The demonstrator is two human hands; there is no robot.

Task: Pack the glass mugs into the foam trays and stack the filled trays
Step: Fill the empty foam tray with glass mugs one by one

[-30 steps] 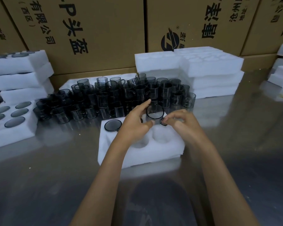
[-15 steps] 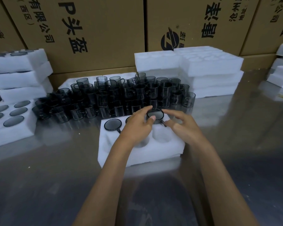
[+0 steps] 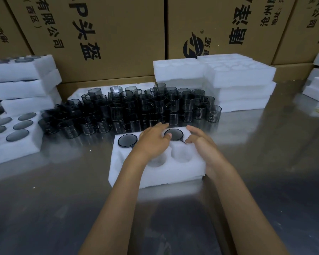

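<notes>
Both hands are working over the white six-pocket foam tray [image 3: 155, 173] lying on the shiny metal table [image 3: 44, 208]. The left hand [image 3: 153, 142] is lying flat across the middle of that tray, fingers spread loose and gripping nothing, with one fingertip touching the near rim of the smoky dark glass mug [image 3: 173, 134] that is sitting rim-up in the tray's far right pocket. The right hand [image 3: 203, 144] is hovering just right of that mug, fingers open and curved, thumb near the mug's thin handle, which is poking out toward the tray's near side; whether the thumb is touching it, I cannot tell. A second dark glass mug [image 3: 127, 140] is sitting rim-up in the tray's far left pocket. The far middle pocket is hiding under the left hand. The two near pockets that are showing, middle and right, are showing bare foam.

Just beyond the tray, a crowded cluster of loose dark glass mugs [image 3: 136, 109] is standing on the table. Left of the tray, well apart, a filled white foam tray [image 3: 31, 144] is showing round mug rims, with a stack of filled white foam trays [image 3: 26, 85] behind it. Beyond the tray to the right, a stack of empty white foam trays [image 3: 238, 83] is standing against brown printed cardboard cartons [image 3: 118, 34].
</notes>
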